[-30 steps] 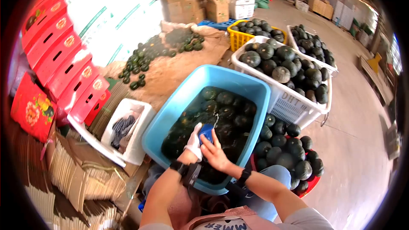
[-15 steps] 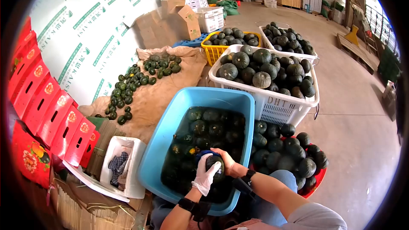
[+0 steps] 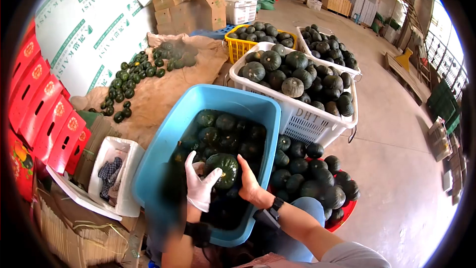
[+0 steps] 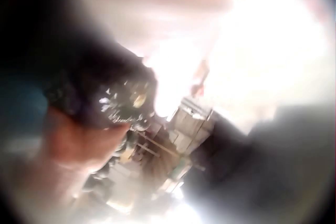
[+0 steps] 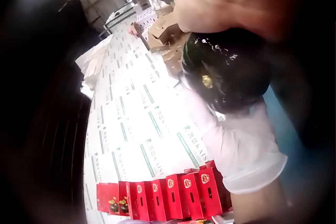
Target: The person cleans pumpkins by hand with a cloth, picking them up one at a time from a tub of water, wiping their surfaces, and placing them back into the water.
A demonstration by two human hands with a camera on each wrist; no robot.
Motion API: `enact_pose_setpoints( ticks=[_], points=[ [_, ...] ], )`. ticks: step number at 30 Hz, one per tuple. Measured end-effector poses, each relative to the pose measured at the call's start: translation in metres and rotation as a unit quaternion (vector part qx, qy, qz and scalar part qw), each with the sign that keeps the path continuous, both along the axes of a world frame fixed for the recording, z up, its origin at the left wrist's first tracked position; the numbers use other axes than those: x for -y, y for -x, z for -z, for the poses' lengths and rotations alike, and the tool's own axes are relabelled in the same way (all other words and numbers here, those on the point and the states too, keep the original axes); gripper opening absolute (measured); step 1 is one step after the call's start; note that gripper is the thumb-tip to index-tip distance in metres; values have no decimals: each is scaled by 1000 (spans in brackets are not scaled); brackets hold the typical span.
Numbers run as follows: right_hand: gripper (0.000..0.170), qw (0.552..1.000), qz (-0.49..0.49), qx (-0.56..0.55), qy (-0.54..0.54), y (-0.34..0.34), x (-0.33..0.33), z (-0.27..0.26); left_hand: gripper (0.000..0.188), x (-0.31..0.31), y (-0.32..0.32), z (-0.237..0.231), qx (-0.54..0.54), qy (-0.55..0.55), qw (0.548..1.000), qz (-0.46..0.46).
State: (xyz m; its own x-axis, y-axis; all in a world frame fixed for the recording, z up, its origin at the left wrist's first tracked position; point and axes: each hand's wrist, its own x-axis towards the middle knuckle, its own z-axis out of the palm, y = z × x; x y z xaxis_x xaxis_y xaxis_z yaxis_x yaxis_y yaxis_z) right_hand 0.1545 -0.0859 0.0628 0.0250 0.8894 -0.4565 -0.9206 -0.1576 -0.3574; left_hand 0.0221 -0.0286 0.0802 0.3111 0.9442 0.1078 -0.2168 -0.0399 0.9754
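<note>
A wet dark green squash (image 3: pixel 224 170) is held over the water of a blue tub (image 3: pixel 148 161) in the head view. The gloved left hand (image 3: pixel 200 183) grips its left side, thumb on top. Bare fingers of the right hand (image 3: pixel 250 183) rest along its right side. In the left wrist view the squash (image 4: pixel 113 98) shines with water beside the right hand (image 4: pixel 79 145). The right wrist view has the squash (image 5: pixel 226 71) between the bare right hand (image 5: pixel 241 3) and the gloved left hand (image 5: pixel 239 145). More squashes (image 3: pixel 225 122) lie in the tub. No blue cloth is visible.
White crates of squashes (image 3: pixel 307 119) stand right of the tub, with a yellow crate (image 3: pixel 238 47) behind. A red basin (image 3: pixel 347 208) heaped with squashes is at lower right. A foam box (image 3: pixel 131 188) holding cloth and stacked red boxes (image 3: pixel 47 114) are left.
The blue item seen in the hands earlier is out of sight. The hands have moved left and up with the squash, its top now showing between them. The head view has shifted.
</note>
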Motion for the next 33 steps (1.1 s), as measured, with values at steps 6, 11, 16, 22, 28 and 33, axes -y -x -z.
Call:
enact_pose_setpoints(
  ticks=[6, 11, 16, 22, 28, 33],
  points=[
    [38, 754, 18, 656, 37, 9, 2, 19, 67, -11, 16, 45, -185, -69, 970, 145],
    [25, 487, -2, 859, -158, 31, 3, 38, 98, 3, 8, 35, -470, -225, 844, 128],
    [40, 955, 39, 292, 42, 14, -17, 62, 109, 11, 17, 16, -292, -160, 941, 53],
    [53, 997, 56, -18, 56, 37, -4, 47, 81, 32, -18, 73, -77, -182, 968, -155],
    [43, 989, -127, 73, 14, 10, 3, 25, 62, 8, 24, 19, -119, -93, 987, 53],
    [46, 994, -55, 72, 63, 37, 17, 25, 52, 18, 20, 26, -59, 18, 992, 114]
  ],
)
